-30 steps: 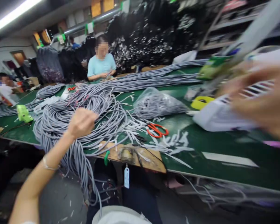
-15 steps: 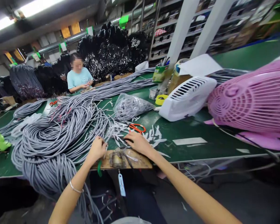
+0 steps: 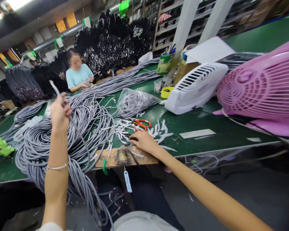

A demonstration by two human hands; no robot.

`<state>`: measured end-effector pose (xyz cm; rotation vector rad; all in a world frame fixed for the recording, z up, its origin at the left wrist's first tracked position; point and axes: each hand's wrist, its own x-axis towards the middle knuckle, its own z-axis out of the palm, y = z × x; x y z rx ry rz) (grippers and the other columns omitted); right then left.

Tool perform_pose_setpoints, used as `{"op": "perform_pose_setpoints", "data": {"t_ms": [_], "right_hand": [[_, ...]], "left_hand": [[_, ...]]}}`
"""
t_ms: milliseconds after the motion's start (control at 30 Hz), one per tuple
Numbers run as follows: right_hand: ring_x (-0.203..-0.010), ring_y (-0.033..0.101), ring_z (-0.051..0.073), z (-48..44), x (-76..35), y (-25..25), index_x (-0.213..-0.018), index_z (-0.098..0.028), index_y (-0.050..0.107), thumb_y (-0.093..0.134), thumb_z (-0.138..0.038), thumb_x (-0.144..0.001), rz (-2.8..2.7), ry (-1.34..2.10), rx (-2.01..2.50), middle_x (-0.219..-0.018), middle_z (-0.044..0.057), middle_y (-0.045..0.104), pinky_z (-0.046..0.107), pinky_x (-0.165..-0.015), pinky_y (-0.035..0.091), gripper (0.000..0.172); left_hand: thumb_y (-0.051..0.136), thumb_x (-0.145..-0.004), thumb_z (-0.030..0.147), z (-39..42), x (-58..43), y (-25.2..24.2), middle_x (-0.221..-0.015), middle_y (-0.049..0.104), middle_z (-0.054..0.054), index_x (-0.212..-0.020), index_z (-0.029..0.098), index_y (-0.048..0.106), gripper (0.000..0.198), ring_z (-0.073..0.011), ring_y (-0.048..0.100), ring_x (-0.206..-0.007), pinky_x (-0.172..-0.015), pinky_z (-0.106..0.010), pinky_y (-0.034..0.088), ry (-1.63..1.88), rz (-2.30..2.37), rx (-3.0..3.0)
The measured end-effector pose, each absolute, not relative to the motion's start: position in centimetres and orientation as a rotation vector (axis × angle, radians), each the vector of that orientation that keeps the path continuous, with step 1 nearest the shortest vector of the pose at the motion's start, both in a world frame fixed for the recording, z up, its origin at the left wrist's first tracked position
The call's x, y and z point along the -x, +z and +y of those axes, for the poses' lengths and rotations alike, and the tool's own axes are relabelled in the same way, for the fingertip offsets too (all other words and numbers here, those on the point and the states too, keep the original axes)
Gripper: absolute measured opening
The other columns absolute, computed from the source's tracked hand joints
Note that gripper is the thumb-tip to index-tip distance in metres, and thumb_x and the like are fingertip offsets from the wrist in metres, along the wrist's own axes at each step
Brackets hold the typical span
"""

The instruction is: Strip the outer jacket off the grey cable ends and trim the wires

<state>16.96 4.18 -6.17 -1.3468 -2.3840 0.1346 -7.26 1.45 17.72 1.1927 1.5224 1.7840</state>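
My left hand [image 3: 59,112] is raised over the coil, fingers wrapped around a grey cable [image 3: 79,131]. The cable's pale end sticks up past the fist, and its length runs down toward the board. My right hand [image 3: 144,141] rests low at the board's far edge, fingers curled; a dark thing shows at the fingertips, too hidden to name. Under it lies a wooden board [image 3: 149,159] bearing a small metal device [image 3: 121,157] in clear wrapping. Left of the hands spreads a big coil of grey cables [image 3: 45,138]. White offcuts [image 3: 121,130] and orange-handled scissors [image 3: 142,123] lie just beyond my right hand.
A plastic bag of pieces [image 3: 136,102] sits mid-table. To the right stand a white fan [image 3: 195,88] and a pink fan [image 3: 260,86], with yellow tape [image 3: 167,92] nearby. A light-green device [image 3: 1,146] is at far left. A co-worker [image 3: 78,75] handles wires across the table.
My left hand has swung up and left from beside the board, lifting the cable end. My right hand has stayed at the board. The camera view has shifted slightly.
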Motion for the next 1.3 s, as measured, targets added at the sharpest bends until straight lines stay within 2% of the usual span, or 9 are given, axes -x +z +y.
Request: {"op": "perform_pose_setpoints", "data": {"t_ms": [133,200,267,433,533,700,933,1067,1300], "right_hand": [[-0.082,0.059,0.023,3.7,-16.8,-5.6,-0.084,-0.015,0.068,0.055,-0.008,-0.072,-2.448,0.037,1.394,-0.082,0.009,0.067,0.030,-0.074,0.042,0.020],[-0.087,0.056,0.025,3.3,-16.9,-5.0,-0.082,-0.013,0.066,0.051,-0.003,-0.070,-2.456,-0.028,1.411,-0.087,0.013,0.064,0.032,-0.075,0.039,0.022],[-0.090,0.053,0.027,3.1,-17.3,-4.4,-0.079,-0.012,0.064,0.046,-0.003,-0.072,-2.431,-0.103,1.458,-0.090,0.017,0.061,0.035,-0.074,0.037,0.022],[-0.086,0.052,0.028,4.9,-17.9,-3.2,-0.068,-0.015,0.056,0.046,-0.014,-0.077,-2.080,0.181,1.574,-0.081,0.015,0.059,0.036,-0.071,0.036,0.014],[-0.071,0.055,0.022,7.2,-16.5,-2.5,-0.066,-0.020,0.048,0.046,-0.014,-0.073,-1.759,0.715,1.367,-0.062,0.006,0.056,0.032,-0.066,0.038,0.009],[-0.049,0.049,0.011,10.6,-11.2,-1.2,-0.068,-0.020,0.042,0.039,-0.024,-0.076,-1.610,1.000,1.114,-0.052,-0.004,0.049,0.023,-0.050,0.039,0.009],[-0.040,0.030,0.006,11.3,-8.8,-1.1,-0.079,-0.016,0.050,0.058,-0.054,-0.064,-1.320,1.130,0.965,-0.046,-0.009,0.036,0.021,-0.039,0.022,0.041],[-0.036,0.026,0.004,10.5,-10.3,-1.2,-0.089,-0.016,0.052,0.067,-0.054,-0.056,-1.120,1.355,0.865,-0.049,-0.007,0.048,0.021,-0.037,0.013,0.053],[-0.034,0.023,0.001,9.3,-10.2,-0.3,-0.065,-0.013,0.061,0.073,-0.052,-0.053,-1.026,1.559,0.700,-0.047,-0.003,0.052,0.021,-0.036,0.009,0.043]], "left_hand": [[0.029,-0.094,0.028,1.5,7.4,19.6,-0.091,0.062,-0.004,-0.103,0.011,0.059,0.036,-0.0105,0.054,-0.079,-0.074,-0.024,0.040,2.577,1.997,-1.536],[0.032,-0.093,0.037,0.8,7.1,16.6,-0.103,0.062,-0.008,-0.115,0.016,0.056,0.039,-0.0189,0.054,-0.098,-0.086,-0.032,0.036,2.262,2.426,-1.895],[0.027,-0.092,0.038,0.2,6.8,11.8,-0.095,0.063,-0.013,-0.120,0.018,0.052,0.042,-0.0250,0.057,-0.091,-0.078,-0.037,0.039,1.104,2.673,-2.152],[0.050,-0.081,0.021,1.8,5.7,2.9,-0.067,0.064,-0.011,-0.077,0.014,0.066,0.017,-0.0242,0.062,-0.069,-0.063,-0.031,0.042,0.499,2.407,-2.233],[0.048,-0.081,0.016,4.3,4.9,2.7,-0.072,0.066,-0.012,-0.079,0.012,0.064,0.017,-0.0235,0.063,-0.075,-0.068,-0.030,0.043,0.473,2.232,-2.268],[0.049,-0.079,0.010,5.9,4.8,3.8,-0.083,0.069,-0.006,-0.098,0.014,0.063,0.024,-0.0158,0.062,-0.076,-0.073,-0.024,0.044,0.515,1.975,-2.286],[0.051,-0.082,0.028,4.4,5.0,3.2,-0.083,0.071,-0.003,-0.100,0.022,0.067,0.024,-0.0164,0.062,-0.069,-0.066,-0.025,0.045,0.779,1.906,-2.088],[0.052,-0.081,0.026,4.6,5.1,3.5,-0.087,0.071,-0.002,-0.098,0.022,0.067,0.023,-0.0154,0.062,-0.070,-0.064,-0.024,0.045,0.883,1.782,-2.044],[0.047,-0.082,0.021,4.2,4.2,3.4,-0.087,0.070,-0.007,-0.097,0.016,0.067,0.025,-0.0181,0.062,-0.072,-0.067,-0.027,0.046,0.758,1.585,-2.214]]}}
